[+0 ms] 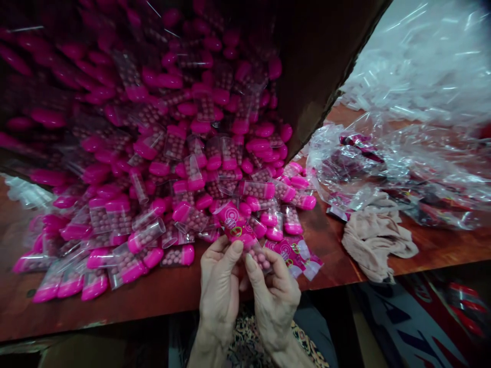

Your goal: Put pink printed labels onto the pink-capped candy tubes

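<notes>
One container [261, 257] slants lengthwise, label [233, 223] far-left, left fingers [235, 251] and right fingers [252, 265] clamping it

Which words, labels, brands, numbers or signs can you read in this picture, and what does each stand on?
"AT": large dark letters on the banner below the table; the letter before them is unclear.
Small round mark, same banner: too small to read.
Pink label at the left hand: print too blurred.
Printed wrappers beside the right hand: too blurred.
</notes>
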Demonstrator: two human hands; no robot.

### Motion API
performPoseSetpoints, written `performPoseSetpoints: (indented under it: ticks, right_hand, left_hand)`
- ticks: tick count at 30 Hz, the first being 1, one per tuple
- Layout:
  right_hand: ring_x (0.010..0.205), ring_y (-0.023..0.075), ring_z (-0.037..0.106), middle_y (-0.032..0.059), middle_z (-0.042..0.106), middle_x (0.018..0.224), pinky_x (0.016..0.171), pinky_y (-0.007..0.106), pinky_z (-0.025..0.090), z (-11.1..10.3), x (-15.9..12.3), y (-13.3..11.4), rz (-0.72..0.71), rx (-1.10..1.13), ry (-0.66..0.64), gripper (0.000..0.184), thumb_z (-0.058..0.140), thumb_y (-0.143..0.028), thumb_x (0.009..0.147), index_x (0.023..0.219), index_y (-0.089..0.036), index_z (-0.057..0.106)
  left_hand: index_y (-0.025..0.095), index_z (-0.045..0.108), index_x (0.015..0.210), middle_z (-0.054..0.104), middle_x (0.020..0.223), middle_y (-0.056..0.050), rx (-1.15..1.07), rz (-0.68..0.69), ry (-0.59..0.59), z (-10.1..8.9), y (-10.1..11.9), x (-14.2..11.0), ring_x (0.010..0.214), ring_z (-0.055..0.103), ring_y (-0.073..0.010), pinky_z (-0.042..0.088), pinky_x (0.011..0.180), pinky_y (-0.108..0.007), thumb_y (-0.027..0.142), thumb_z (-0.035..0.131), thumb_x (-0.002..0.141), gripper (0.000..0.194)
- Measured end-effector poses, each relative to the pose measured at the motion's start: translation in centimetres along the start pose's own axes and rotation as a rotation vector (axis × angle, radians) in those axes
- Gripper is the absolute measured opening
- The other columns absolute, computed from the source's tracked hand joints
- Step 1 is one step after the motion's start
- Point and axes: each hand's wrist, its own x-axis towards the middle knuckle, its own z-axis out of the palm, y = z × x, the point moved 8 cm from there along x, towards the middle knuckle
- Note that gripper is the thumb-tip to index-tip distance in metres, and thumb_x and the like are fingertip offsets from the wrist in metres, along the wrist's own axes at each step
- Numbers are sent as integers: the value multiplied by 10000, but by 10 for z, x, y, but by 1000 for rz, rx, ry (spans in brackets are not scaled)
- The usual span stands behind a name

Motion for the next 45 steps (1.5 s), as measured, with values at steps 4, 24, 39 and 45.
performPoseSetpoints:
  ticks: [4, 24, 39, 45]
  right_hand:
    - [365, 59, 516, -44, 588, 587, 350, 153, 454, 17, 1, 7, 197, 262, -133, 193, 665, -351, 775, 846, -184, 598]
    - [612, 110, 646, -16, 676, 723, 564, 187, 556, 8, 18, -18, 150, 197, -240, 185, 703, -285, 729, 890, -207, 655]
    - [456, 87, 554, -41, 604, 510, 424, 152, 453, 5, 26, -16, 111, 91, -329, 100, 712, -260, 693, 649, -175, 683]
    - [403, 58, 474, -57, 527, 436, 384, 133, 406, 7, 26, -7, 211, 191, -313, 218, 764, -232, 614, 486, -152, 607]
  left_hand:
    - [143, 630, 798, 686, 653, -33, 24, -21, -118, 4, 5, 2, 409, 547, -103, 335, 273, -164, 284, 773, 635, 258]
    - [131, 711, 675, 643, 576, -24, 103, -20, -70, 9, -5, -3, 459, 493, -54, 351, 406, -134, 298, 774, 626, 185]
    - [122, 677, 680, 604, 576, 15, 70, -116, 25, 6, -21, -15, 466, 474, -22, 298, 386, -88, 319, 784, 620, 232]
    - [134, 686, 653, 554, 533, 35, 160, -100, -66, 7, -19, -14, 405, 310, -2, 206, 359, -104, 341, 757, 653, 219]
